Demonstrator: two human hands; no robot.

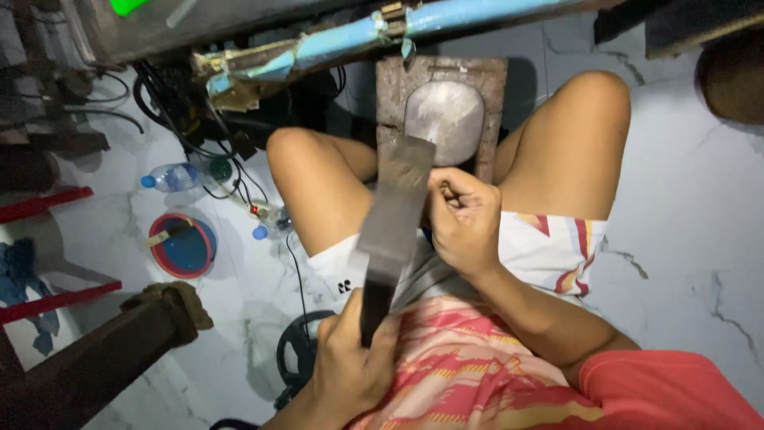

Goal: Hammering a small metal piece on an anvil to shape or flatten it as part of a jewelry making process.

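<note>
The left hand [350,366] grips the dark handle of a broad flat grey metal blade [394,211]. The right hand [461,219] pinches its edge at centre frame. It looks stiff and heavy, safest held by the handle.

Person, seated: red short-sleeved shirt [668,390]; white shorts [549,251] with red and yellow angular patches and a small dark mark on the left leg; pink, orange and yellow patterned cloth [461,366] over the lap. Forearms, hands and knees bare.
</note>
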